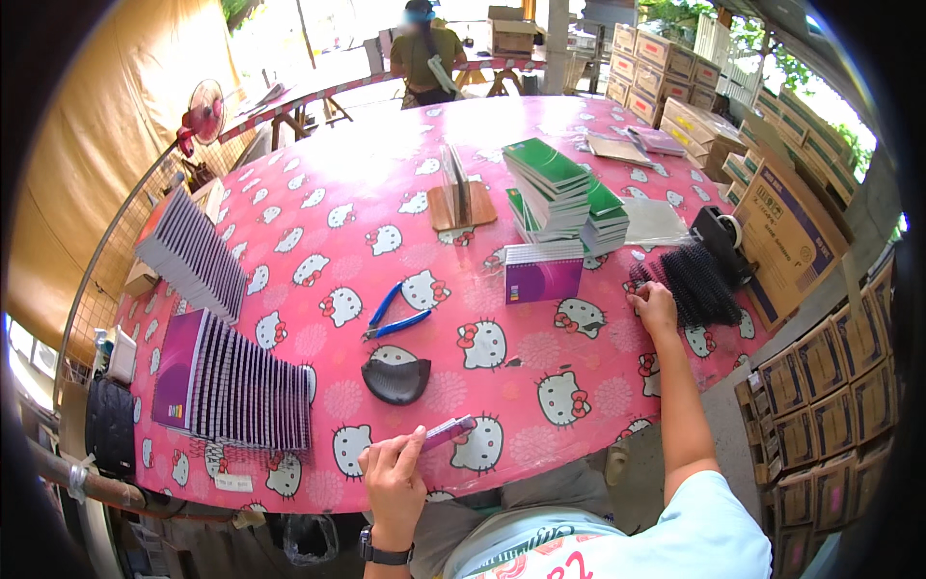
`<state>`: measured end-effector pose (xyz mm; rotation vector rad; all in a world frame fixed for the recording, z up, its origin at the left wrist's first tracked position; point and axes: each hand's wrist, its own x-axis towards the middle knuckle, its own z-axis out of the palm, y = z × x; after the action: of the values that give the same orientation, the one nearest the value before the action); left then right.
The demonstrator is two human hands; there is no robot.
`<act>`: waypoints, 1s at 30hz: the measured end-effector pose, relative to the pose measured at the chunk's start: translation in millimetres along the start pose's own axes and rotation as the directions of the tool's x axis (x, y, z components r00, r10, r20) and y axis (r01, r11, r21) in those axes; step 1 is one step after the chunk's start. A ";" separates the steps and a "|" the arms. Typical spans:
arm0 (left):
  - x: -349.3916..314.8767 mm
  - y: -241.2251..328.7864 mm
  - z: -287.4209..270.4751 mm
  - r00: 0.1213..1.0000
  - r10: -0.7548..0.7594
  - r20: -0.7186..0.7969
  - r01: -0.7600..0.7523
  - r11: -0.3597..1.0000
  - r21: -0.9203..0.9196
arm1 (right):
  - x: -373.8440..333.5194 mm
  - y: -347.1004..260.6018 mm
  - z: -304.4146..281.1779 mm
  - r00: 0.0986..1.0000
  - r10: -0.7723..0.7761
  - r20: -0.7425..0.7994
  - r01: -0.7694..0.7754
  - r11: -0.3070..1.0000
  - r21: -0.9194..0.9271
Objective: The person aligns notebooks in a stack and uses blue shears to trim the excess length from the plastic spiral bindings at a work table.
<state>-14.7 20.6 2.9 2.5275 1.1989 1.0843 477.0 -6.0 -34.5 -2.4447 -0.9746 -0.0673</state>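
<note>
My left hand (394,471), with a dark watch on its wrist, is closed on a thin purple notebook (449,431), seen almost edge-on above the near table edge. On the right, my right hand (656,305) has its fingers curled at the left end of a pile of black spiral binding coils (690,285) and pinches a coil there; the fingertips are partly hidden. Left of this hand sits a short stack of purple notebooks (543,280). Blue-handled pliers (397,314) lie open mid-table, with a black curved piece (396,380) just nearer me.
Coil-bound purple notebooks (246,391) and another tall notebook stack (193,256) line the left side. Green notebooks (555,183) and a wooden stand (463,205) are farther back. Cartons (820,386) are stacked right of the pink table (521,386). A person (431,58) is at the back.
</note>
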 end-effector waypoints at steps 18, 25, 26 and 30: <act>1.1 8.4 13.0 0.995 -0.092 -0.032 0.094 0.993 0.071 | -98.2 -148.0 -47.3 0.921 -0.374 0.106 0.247 0.774 0.583; 1.9 10.8 19.0 0.999 -0.028 -0.039 0.031 0.996 0.087 | -218.6 -236.0 41.1 0.787 -0.586 0.192 0.378 0.705 0.601; 0.1 10.5 19.2 0.999 -0.031 -0.038 0.034 0.996 0.078 | -222.8 -239.9 39.2 0.774 -0.595 0.216 0.362 0.696 0.620; 0.3 10.9 19.5 0.997 -0.041 -0.058 0.044 0.998 0.049 | -199.6 -224.1 33.2 0.749 -0.623 0.227 0.275 0.603 0.748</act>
<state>5.1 16.8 -6.7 2.5116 1.3039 1.1383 177.2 21.8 -10.8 -1.4763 -1.5149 0.6397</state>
